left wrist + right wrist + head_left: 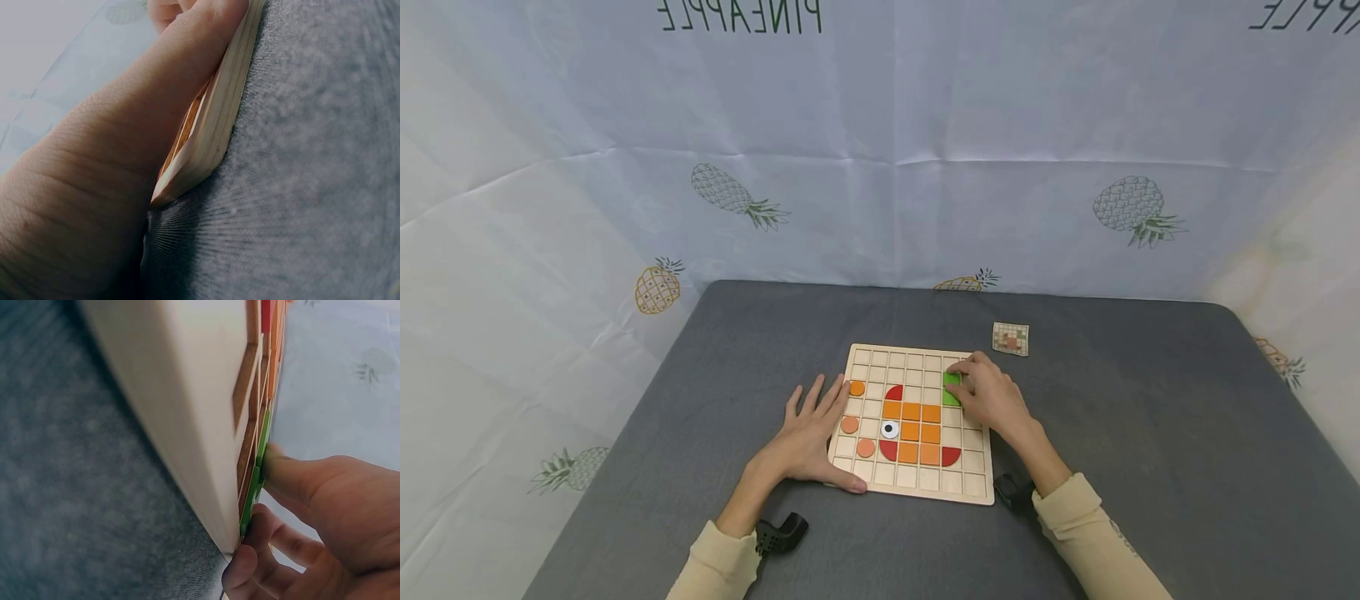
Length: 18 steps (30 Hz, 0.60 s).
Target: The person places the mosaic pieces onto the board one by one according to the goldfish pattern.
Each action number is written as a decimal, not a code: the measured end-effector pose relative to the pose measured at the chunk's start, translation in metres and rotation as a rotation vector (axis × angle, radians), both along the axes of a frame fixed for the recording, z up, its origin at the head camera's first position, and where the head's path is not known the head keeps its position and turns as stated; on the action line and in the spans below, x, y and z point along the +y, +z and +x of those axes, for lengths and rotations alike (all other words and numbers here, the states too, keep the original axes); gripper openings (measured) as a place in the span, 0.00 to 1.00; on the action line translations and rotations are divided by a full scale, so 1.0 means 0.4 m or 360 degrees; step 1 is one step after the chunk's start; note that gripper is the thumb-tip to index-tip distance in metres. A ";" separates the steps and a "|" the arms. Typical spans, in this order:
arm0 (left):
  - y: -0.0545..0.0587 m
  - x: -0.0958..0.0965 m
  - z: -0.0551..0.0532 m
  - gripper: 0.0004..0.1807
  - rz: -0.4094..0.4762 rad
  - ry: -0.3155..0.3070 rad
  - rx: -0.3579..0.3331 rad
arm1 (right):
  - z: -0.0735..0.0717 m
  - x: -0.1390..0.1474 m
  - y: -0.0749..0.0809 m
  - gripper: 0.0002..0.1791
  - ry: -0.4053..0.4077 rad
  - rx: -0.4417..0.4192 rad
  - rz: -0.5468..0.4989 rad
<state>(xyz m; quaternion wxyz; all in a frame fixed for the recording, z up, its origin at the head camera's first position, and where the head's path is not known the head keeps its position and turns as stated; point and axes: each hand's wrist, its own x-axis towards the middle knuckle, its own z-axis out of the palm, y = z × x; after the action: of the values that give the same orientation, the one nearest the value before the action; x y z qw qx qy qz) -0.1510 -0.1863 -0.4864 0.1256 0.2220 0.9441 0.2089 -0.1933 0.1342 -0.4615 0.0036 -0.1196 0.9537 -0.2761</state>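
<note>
I see the green piece (pixel 952 388) lying flat in the right part of the wooden board (pixel 913 487), just right of centre in the head view, its long side running up the frame. My right hand (pixel 992 397) is on it, fingertips curled and pressing on its edges. My left hand (pixel 808 437) lies spread on the board's left edge, thumb at the near rim, farther from the piece. Board sits on the table (pixel 1150 467).

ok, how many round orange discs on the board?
3, all in the wooden board's left columns: one at by the left hand's fingertips, one at, one at. More could sit hidden under either hand.
</note>
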 end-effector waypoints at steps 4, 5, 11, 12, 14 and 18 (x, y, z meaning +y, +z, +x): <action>0.002 0.000 0.001 0.85 0.0002 -0.0001 -0.0003 | 0.000 -0.001 -0.002 0.17 0.0015 0.0004 -0.0011; 0.003 0.000 0.001 0.85 0.0002 -0.0002 -0.0004 | 0.000 -0.001 -0.002 0.18 0.0018 0.0003 -0.0012; 0.005 0.000 0.000 0.85 0.0006 0.0000 -0.0003 | 0.000 0.000 -0.001 0.18 0.0028 0.0001 -0.0012; 0.005 -0.001 0.000 0.85 0.0007 0.0000 -0.0001 | 0.001 0.001 0.000 0.19 0.0031 0.0002 -0.0012; 0.005 -0.001 -0.001 0.85 0.0011 -0.0006 0.0002 | 0.005 0.004 0.003 0.19 0.0025 0.0006 -0.0025; 0.004 -0.003 0.000 0.86 0.0038 -0.0018 0.0006 | 0.019 0.014 0.012 0.19 0.0001 0.0041 -0.0060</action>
<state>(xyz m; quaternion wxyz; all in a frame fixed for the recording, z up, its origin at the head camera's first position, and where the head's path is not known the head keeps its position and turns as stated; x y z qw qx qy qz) -0.1511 -0.1875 -0.4846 0.1223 0.2291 0.9405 0.2192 -0.1856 0.1398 -0.4565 -0.0108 -0.1234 0.9482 -0.2924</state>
